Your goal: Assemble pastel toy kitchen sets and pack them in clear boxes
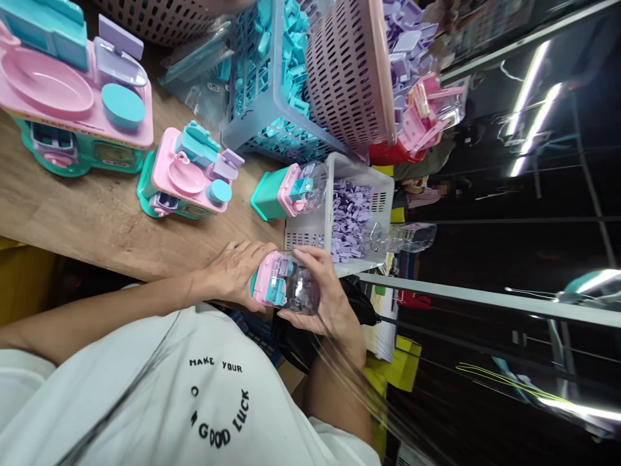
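Note:
My left hand [239, 272] is closed around the green base end of a small toy kitchen [270, 278] with a pink top and blue and purple fittings. A clear plastic cover [303, 291] fits over the fittings side. My right hand [334, 298] is wrapped around that cover, thumb on one side and fingers on the other. Whether the cover is fully seated on the toy, I cannot tell. Just beyond my hands, another covered toy kitchen [276, 192] lies on the wooden table [189, 239]. Farther left stands an uncovered toy kitchen [187, 175].
At the far left is another uncovered toy kitchen [77, 97]. A white basket [330, 194] of purple parts stands near my right hand. Behind are a blue basket [286, 110] of blue parts, a pink basket [349, 77] and clear plastic bags [201, 71].

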Motion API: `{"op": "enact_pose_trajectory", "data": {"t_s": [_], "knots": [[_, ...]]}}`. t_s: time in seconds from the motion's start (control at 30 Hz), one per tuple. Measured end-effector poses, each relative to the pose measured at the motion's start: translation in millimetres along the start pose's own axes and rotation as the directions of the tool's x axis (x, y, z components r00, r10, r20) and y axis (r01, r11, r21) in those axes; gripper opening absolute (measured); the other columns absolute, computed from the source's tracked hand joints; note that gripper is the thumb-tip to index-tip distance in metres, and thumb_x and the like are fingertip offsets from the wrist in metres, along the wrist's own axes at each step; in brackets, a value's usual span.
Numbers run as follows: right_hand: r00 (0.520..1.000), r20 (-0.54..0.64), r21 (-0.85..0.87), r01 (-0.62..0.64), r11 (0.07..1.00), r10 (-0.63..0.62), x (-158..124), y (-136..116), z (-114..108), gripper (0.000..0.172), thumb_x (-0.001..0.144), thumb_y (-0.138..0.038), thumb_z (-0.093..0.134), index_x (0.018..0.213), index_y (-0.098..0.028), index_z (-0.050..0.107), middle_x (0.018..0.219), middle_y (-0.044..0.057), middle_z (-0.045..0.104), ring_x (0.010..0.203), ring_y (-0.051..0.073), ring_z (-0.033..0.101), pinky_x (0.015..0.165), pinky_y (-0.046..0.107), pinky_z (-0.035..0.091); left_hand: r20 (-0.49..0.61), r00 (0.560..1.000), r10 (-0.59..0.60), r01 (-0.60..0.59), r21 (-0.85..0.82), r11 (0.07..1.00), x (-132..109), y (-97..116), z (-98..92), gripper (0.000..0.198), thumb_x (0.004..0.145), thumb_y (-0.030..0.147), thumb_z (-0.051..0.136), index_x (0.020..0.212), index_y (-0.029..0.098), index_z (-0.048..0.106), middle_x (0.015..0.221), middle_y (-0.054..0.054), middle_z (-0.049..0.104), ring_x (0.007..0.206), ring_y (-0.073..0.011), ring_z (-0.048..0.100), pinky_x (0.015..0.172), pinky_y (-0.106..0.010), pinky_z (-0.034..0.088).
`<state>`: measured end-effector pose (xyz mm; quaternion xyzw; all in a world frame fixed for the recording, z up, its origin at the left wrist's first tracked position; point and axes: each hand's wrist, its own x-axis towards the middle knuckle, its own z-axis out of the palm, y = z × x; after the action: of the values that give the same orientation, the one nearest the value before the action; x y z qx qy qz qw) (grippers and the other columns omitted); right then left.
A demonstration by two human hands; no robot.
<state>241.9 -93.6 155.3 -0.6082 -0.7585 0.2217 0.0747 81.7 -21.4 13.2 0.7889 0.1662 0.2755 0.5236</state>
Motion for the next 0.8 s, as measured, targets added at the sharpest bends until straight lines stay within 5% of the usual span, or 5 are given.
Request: {"op": "enact_pose_trajectory", "data": {"t_s": [0.3,0.8], "knots": [[0.998,0.038,-0.284,-0.043,0.958,0.056,-2.8,-20.7,2.8,0.086,0.076,-0.039,0.079,0.149,-0.033,0.036,0.138,0.013,0.036,0.127,0.035,0.047,0.106,0.057,0.048,0.009,1.000,-0.009,0.009,0.023,1.000,1.1,4.5,-5.0,0.086,0.061,0.049,0.078,0.133,0.020,0.042,0.131,-0.014,0.056,0.120,-0.0365,0.054,0.100,-0.047,0.040],[0.996,0.082,-0.212,0.033,0.977,-0.015,5.6,-14.0,2.0,0.087,0.075,-0.040,0.080,0.149,-0.032,0.036,0.137,0.013,0.038,0.129,0.034,0.046,0.106,0.055,0.048,0.034,0.999,-0.023,0.022,0.029,0.999,3.0,8.1,-6.6,0.084,0.060,0.045,0.077,0.131,0.017,0.042,0.128,-0.014,0.058,0.119,-0.0351,0.054,0.100,-0.045,0.040]]}}
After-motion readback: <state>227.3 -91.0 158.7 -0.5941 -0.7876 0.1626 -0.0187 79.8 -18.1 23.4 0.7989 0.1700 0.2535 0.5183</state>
